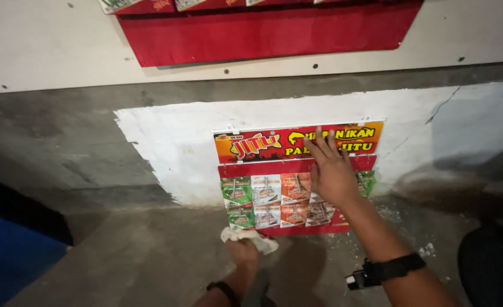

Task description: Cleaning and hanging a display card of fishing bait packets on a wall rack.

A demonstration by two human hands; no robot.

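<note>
Right hand: the right hand [332, 170] lies flat with fingers spread on the red card display board hung with small sachets [297, 179]; it presses and grips nothing.
Left hand: the left hand [244, 253] is closed around a crumpled white cloth [250, 237], which bunches out above the fingers.
Board position: it leans low against the white-painted patch of grey concrete wall [172, 148], its foot at the floor.
Cloth against board: the cloth sits just beside the board's lower left edge; whether they touch, I cannot tell.
Sachets: green, white and orange packets in 2 rows, some hidden under the right palm.
Wrists: a black strap [385, 270] on the right wrist, a dark band [224, 287] on the left.
Above: a larger red board [263, 31] on a pale panel.
</note>
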